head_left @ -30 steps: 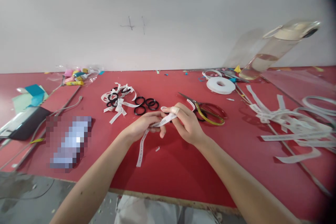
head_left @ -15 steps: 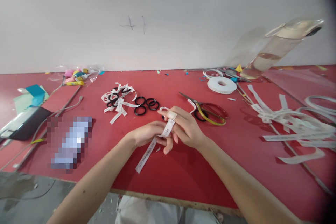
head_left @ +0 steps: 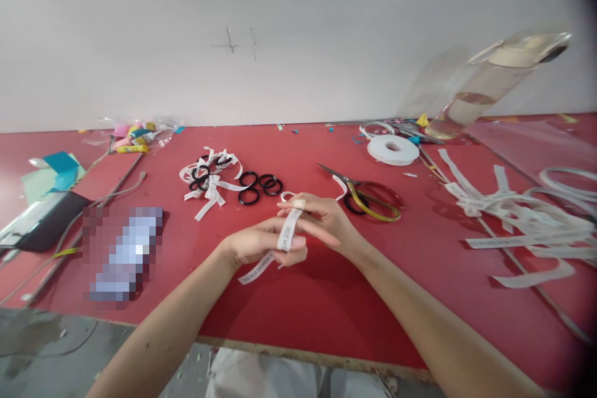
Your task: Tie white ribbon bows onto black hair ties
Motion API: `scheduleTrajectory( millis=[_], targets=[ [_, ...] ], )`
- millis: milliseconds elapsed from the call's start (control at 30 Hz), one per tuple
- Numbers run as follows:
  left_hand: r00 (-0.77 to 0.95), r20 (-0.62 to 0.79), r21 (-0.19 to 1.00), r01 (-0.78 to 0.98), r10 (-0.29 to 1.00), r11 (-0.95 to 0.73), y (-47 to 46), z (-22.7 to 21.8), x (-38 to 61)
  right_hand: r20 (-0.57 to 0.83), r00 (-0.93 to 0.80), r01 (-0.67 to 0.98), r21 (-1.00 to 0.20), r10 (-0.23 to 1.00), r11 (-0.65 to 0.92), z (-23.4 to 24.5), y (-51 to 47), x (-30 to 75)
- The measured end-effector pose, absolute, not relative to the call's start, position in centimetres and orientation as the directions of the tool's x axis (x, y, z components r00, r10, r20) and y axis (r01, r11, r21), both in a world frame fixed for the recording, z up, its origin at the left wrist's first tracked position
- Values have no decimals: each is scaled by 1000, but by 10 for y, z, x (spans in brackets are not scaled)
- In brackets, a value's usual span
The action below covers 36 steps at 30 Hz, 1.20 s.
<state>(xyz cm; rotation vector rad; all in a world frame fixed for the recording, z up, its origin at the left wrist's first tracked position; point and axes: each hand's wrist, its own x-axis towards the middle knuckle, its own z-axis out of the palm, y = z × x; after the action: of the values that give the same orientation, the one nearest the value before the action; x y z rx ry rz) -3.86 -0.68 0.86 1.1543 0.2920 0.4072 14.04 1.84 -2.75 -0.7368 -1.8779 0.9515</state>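
One ribbon (head_left: 285, 236) lifted, left hand (head_left: 259, 244), right hand (head_left: 326, 221) holding

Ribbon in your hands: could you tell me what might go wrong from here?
The ribbon is only draped over the right hand and pinched by the left hand, so it may slip off. The scissors lie close beside the right hand; a stray move might catch the blades.
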Motion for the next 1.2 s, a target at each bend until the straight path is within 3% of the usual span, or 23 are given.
scheduleTrajectory(
  millis=[133, 300, 533, 800, 1033, 1200],
  targets=[
    [748, 89, 857, -394, 658, 331, -4, 8, -44, 288, -422, 72, -935, 859, 348, -27, 19, 142],
    [573, 97, 834, -493, 814, 248, 2, 7, -47, 228, -404, 146, -940, 886, 309, -22, 16, 141],
    [631, 124, 885, -419, 766, 202, 0, 7, -41, 239, -413, 118, -943, 879, 312, -27, 15, 140],
    [557, 110, 887, -429, 823, 172, 0, 5, -45, 267, -378, 176, -919, 886, 352, -24, 13, 138],
    [559, 198, 941, -337, 805, 3, -5, 2, -38, 293, -381, 276, -869, 877, 410, -25, 13, 137],
    [491, 268, 927, -365, 829, -83, -3, 3, -36, 305, -376, 322, -843, 875, 432, -24, 13, 138]
  ],
)
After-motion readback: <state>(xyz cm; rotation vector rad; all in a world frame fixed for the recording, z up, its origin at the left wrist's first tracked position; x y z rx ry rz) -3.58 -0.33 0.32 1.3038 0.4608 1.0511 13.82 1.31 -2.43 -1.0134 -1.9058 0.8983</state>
